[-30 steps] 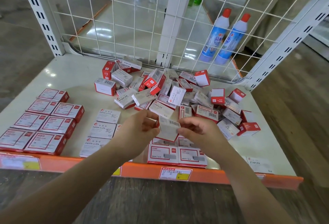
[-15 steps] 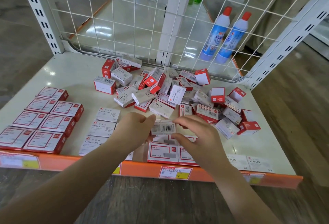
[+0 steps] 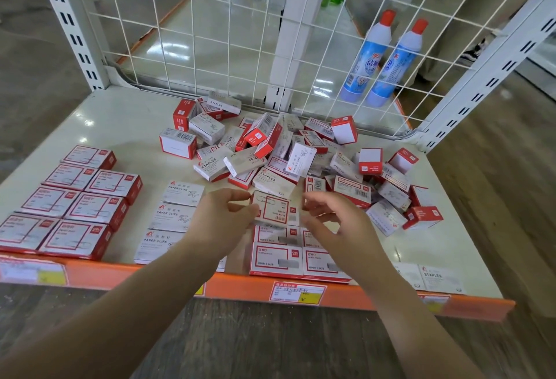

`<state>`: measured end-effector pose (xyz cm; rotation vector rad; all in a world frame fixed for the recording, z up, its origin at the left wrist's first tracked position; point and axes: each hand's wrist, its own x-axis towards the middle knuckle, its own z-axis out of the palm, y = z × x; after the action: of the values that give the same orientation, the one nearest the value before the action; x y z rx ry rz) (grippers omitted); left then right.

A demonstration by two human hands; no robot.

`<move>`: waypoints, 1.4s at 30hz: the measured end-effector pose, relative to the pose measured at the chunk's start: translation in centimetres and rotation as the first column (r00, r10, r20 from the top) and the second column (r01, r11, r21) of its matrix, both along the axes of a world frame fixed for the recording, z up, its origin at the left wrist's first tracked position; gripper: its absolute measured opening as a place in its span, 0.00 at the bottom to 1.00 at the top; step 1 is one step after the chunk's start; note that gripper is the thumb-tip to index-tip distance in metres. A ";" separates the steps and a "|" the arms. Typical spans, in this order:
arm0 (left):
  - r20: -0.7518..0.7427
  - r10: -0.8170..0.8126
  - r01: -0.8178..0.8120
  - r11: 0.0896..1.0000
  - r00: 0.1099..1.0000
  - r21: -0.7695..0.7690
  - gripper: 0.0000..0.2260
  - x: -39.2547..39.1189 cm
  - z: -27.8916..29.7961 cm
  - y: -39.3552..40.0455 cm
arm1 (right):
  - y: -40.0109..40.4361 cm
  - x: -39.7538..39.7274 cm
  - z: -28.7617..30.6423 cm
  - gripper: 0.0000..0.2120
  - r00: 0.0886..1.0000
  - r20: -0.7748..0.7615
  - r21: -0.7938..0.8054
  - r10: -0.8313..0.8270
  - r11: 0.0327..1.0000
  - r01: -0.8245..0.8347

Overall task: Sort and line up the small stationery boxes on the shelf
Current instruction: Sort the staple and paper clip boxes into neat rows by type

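A jumbled pile of small red-and-white stationery boxes (image 3: 285, 153) lies at the back middle of the white shelf (image 3: 126, 125). Sorted groups lie flat near the front: red-framed boxes in rows (image 3: 75, 207) at the left, a column of white paper-clip boxes (image 3: 177, 213), red-framed staple boxes (image 3: 276, 259) in the middle, and white staples boxes (image 3: 439, 277) at the right. My left hand (image 3: 222, 222) pinches the left edge of one red-framed box (image 3: 273, 208), tilted just above the middle group. My right hand (image 3: 334, 225) hovers by its right side, fingers apart and empty.
A white wire mesh (image 3: 210, 47) closes the shelf's back, with slotted uprights at both corners. Two blue bottles with red caps (image 3: 370, 59) stand behind the mesh. The orange front edge (image 3: 240, 285) carries a price label (image 3: 296, 291).
The box both hands held barcode side up has been turned to its red-framed face. My right hand has let go of it and opened; the left still holds it.
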<state>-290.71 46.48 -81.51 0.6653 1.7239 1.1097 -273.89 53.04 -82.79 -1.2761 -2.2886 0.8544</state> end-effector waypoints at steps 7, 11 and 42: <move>-0.082 -0.080 0.085 0.994 0.993 0.066 0.10 0.4 0.0 -0.3 | 0.1 -0.7 1.2 0.16 0.998 -0.052 -0.172 0.022 0.985 -0.030; -0.124 -0.120 0.129 0.989 0.985 0.070 0.13 0.5 -0.1 -0.3 | 0.6 -1.0 1.9 0.12 0.996 0.008 -0.207 0.093 0.974 -0.089; 0.047 0.015 -0.020 0.992 0.999 0.122 0.10 1.0 -0.6 -0.3 | -0.2 -1.3 1.0 0.02 0.902 -0.337 -0.417 -0.269 0.902 0.113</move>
<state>-289.76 46.16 -82.09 0.6957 1.6351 1.2414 -275.23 52.81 -81.76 -1.3202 -1.6992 1.3975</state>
